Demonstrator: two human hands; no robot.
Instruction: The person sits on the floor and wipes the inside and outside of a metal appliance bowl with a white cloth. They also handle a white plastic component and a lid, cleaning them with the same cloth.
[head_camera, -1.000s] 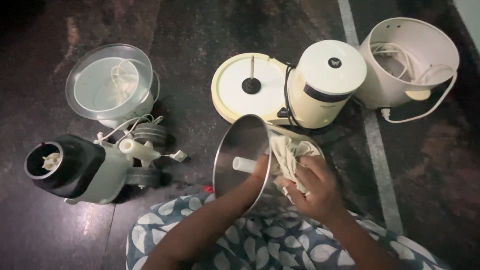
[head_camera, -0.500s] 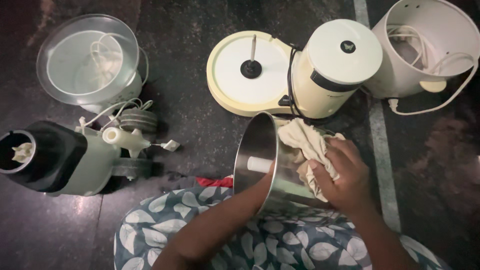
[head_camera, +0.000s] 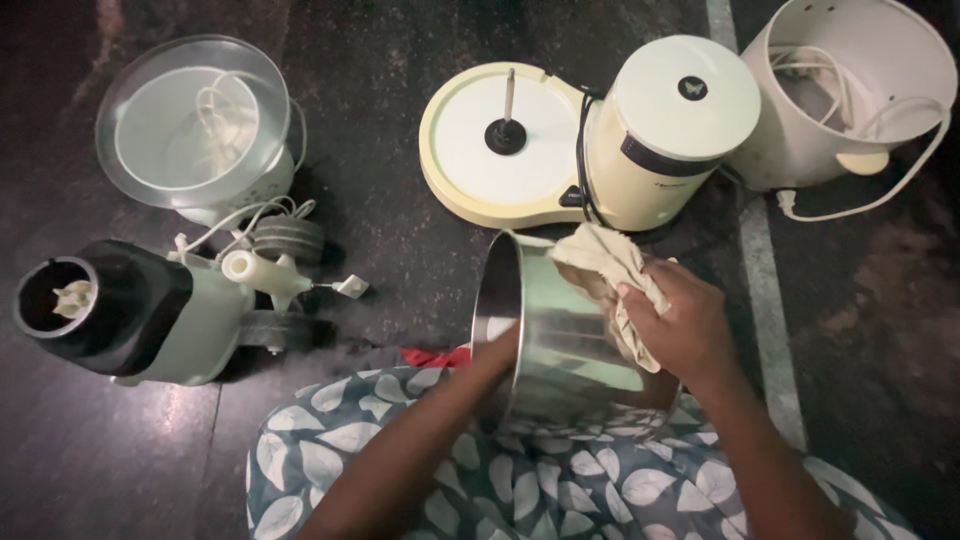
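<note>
Since a moment ago, right hand (head_camera: 680, 320) fingers gripping cloth (head_camera: 605, 262) shift onto steel drum (head_camera: 560, 335) wall; left hand (head_camera: 497, 352) reaches inside, grip unclear.

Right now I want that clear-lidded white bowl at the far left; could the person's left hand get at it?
Probably not yet: the left hand is inside the steel drum, steadying it. The floor path to the bowl looks open.
</note>
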